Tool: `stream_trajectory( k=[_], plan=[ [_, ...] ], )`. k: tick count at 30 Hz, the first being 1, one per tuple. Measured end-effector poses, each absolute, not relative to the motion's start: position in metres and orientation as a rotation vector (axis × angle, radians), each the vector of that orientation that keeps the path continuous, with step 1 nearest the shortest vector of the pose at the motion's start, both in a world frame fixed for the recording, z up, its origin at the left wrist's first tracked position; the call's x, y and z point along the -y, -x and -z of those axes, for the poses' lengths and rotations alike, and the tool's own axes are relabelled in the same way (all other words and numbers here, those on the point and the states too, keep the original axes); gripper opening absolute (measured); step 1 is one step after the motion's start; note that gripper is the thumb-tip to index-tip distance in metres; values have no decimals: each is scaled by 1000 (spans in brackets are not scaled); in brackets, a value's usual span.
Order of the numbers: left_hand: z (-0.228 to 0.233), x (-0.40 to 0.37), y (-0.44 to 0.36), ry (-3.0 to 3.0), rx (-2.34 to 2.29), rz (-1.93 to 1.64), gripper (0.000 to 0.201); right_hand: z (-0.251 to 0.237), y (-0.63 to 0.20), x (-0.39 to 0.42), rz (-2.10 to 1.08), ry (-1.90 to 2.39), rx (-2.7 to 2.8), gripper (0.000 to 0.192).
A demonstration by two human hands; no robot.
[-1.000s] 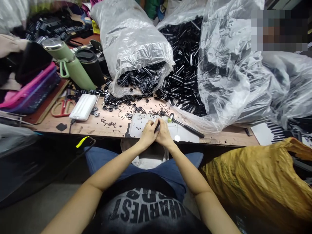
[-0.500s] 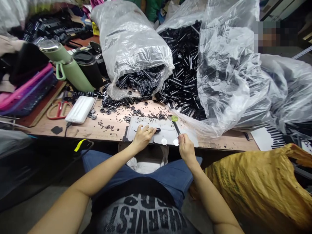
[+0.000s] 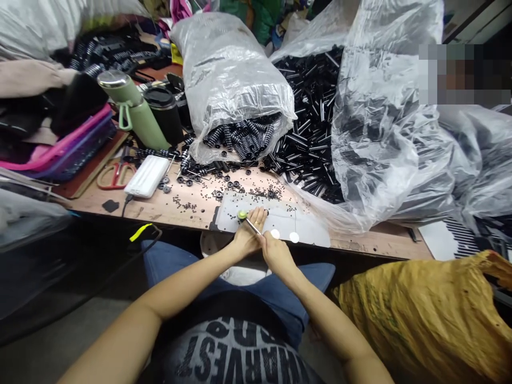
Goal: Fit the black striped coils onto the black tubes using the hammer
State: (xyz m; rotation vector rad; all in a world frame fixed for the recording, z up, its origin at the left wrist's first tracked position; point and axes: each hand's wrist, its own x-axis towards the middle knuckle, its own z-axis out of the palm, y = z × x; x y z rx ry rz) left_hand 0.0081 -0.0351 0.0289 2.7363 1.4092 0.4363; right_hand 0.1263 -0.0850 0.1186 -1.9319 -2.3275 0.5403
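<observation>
Hammer (image 3: 253, 226): over pale plate (image 3: 314, 226); tapping step, apparently; careful aim probably needed next
Right hand (image 3: 277, 252): closed round hammer
Left hand (image 3: 246, 238): over plate, grip unclear

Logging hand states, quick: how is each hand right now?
Left hand: over the pale sheet; cannot tell whether it holds anything.
Right hand: closed, holding the green-headed hammer.

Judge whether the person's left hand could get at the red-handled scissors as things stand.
Probably, with a stretch: the red-handled scissors lie with the handle end uncovered. A white device sits between them and the left hand, so the hand would likely pass over or around it.
</observation>
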Motion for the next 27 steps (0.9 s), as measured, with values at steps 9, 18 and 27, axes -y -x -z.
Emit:
stream_trajectory(
  k=[9,18,27],
  plan=[
    [-72,22,-2,-2425,-1509,-387,38,-130,-170,52,-261,2095,2081,34],
    [-117,-158,62,-1787,-2165,-870,49,-68,-229,17,234,2153,2169,37],
    [-98,-261,112,-1779,-2165,-695,32,-103,-227,-76,98,1748,2142,25]
  ],
)
